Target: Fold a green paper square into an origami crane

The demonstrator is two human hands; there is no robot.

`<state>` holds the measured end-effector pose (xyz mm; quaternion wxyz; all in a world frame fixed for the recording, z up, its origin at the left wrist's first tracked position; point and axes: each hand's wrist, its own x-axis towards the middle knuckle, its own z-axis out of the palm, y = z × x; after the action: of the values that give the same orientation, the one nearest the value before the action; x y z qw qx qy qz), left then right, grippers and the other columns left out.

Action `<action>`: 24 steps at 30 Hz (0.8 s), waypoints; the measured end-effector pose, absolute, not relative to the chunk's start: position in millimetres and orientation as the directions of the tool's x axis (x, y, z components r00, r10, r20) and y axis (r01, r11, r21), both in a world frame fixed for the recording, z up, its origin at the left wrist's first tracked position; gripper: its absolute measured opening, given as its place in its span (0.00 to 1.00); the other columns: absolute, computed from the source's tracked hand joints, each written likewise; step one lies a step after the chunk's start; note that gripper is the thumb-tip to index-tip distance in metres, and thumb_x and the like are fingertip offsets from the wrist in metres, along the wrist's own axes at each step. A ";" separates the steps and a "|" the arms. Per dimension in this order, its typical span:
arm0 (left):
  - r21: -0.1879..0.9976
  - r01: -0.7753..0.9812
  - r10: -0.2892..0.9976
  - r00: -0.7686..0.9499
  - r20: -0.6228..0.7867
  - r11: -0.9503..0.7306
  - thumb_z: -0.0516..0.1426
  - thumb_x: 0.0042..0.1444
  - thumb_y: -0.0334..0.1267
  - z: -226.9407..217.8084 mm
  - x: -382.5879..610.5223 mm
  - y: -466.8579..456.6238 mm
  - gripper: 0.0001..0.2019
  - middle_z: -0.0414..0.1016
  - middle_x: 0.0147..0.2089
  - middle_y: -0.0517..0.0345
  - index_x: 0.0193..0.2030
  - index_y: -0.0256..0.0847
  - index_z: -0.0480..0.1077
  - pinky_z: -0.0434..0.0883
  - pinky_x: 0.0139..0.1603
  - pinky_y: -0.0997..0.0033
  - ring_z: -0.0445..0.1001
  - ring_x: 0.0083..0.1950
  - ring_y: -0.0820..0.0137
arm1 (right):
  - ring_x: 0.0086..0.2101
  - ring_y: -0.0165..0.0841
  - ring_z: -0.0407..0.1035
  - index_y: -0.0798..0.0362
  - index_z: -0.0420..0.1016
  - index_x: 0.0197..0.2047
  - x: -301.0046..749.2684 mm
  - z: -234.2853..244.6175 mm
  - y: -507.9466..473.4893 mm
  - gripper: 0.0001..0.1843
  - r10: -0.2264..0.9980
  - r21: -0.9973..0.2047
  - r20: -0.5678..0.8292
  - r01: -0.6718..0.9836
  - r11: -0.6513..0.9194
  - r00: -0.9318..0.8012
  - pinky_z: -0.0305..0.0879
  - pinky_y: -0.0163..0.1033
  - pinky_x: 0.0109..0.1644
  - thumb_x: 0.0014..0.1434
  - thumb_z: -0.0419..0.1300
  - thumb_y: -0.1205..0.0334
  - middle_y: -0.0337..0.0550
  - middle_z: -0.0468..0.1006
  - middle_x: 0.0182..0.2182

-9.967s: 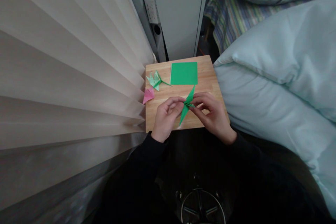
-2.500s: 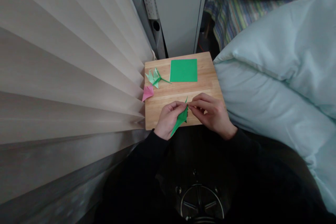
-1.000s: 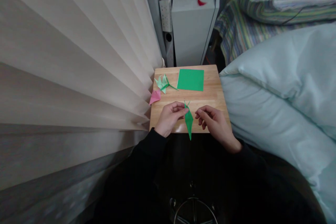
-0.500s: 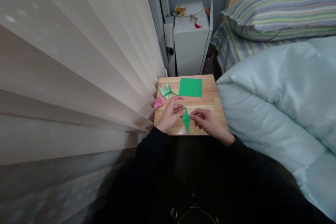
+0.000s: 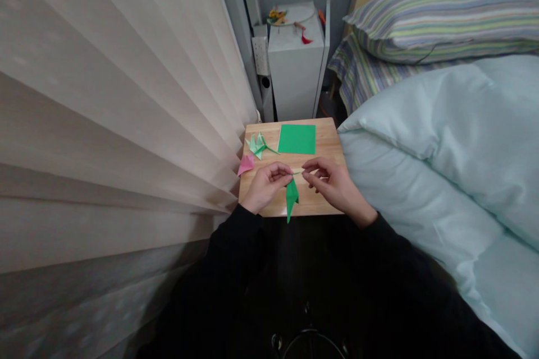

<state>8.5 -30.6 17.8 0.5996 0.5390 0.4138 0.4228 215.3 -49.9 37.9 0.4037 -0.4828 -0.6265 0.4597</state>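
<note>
A green folded-paper figure (image 5: 291,197) hangs over the near edge of the small wooden table, its long pointed end downward. At its upper part, my left hand (image 5: 266,186) is closed, pinching the paper between thumb and fingertips. From there a thin green point sticks out sideways toward my right hand (image 5: 332,180). The thumb and index fingertip of my right hand meet the end of that point in a loose pinch; the other fingers are curled.
On the wooden table (image 5: 330,143) lie a green paper square (image 5: 297,139), a pale green folded paper (image 5: 255,144) with a darker green stem, and a pink folded paper (image 5: 246,165). A pleated curtain (image 5: 168,95) borders the left, a bed with a pale quilt (image 5: 421,140) the right. Behind stands a white cabinet (image 5: 295,78).
The green figure has turned, its upper point now leaning right. My right hand has moved up from the figure's side to that thin point. The whole view has shifted slightly.
</note>
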 end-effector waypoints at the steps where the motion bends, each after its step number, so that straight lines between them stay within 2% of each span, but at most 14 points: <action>1: 0.997 -0.055 0.953 0.301 -0.033 0.051 0.69 0.51 0.39 17.5 8.8 -30.2 0.09 0.76 0.34 0.59 0.36 0.39 0.77 0.71 0.42 0.70 0.74 0.37 0.72 | 0.30 0.32 0.75 0.53 0.76 0.46 214.4 36.0 -49.9 0.13 0.969 -0.967 0.066 0.224 0.121 -0.238 0.69 0.37 0.31 0.62 0.64 0.54 0.45 0.81 0.38; 6: 1.000 -0.025 0.949 0.314 -0.009 0.018 0.68 0.52 0.38 15.9 10.5 -30.7 0.07 0.78 0.34 0.59 0.34 0.39 0.77 0.72 0.44 0.69 0.75 0.37 0.71 | 0.30 0.32 0.74 0.52 0.77 0.40 209.9 24.3 -50.5 0.09 0.948 -0.972 0.068 0.192 0.133 -0.312 0.68 0.36 0.32 0.63 0.65 0.55 0.42 0.80 0.33; 11: 1.000 -0.019 0.948 0.318 -0.006 0.013 0.67 0.52 0.38 14.6 20.5 -34.5 0.06 0.77 0.33 0.58 0.33 0.39 0.76 0.72 0.44 0.68 0.75 0.37 0.71 | 0.27 0.30 0.70 0.53 0.76 0.36 214.8 15.9 -52.8 0.12 0.958 -0.988 0.011 0.143 0.054 -0.286 0.67 0.37 0.31 0.61 0.67 0.53 0.38 0.76 0.26; 18: 0.989 -0.137 0.979 0.200 -0.026 0.054 0.71 0.48 0.38 8.8 40.8 -42.7 0.13 0.77 0.35 0.60 0.36 0.40 0.73 0.73 0.44 0.70 0.76 0.38 0.71 | 0.28 0.30 0.69 0.52 0.79 0.37 221.2 17.0 -56.8 0.09 0.979 -0.994 0.037 0.090 0.056 -0.200 0.63 0.35 0.28 0.60 0.67 0.55 0.40 0.77 0.29; 24: 0.988 -0.148 0.993 0.118 -0.027 0.044 0.71 0.47 0.37 8.6 43.7 -45.9 0.12 0.78 0.34 0.60 0.35 0.40 0.73 0.74 0.44 0.70 0.78 0.37 0.71 | 0.27 0.29 0.68 0.53 0.80 0.37 213.9 23.0 -59.0 0.11 0.989 -1.000 0.001 0.003 0.002 -0.147 0.66 0.35 0.27 0.58 0.68 0.53 0.41 0.78 0.29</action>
<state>43.7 -45.9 8.6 0.5732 0.4800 0.4398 0.4976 213.9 -59.0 23.0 0.4614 -0.4620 -0.5367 0.5344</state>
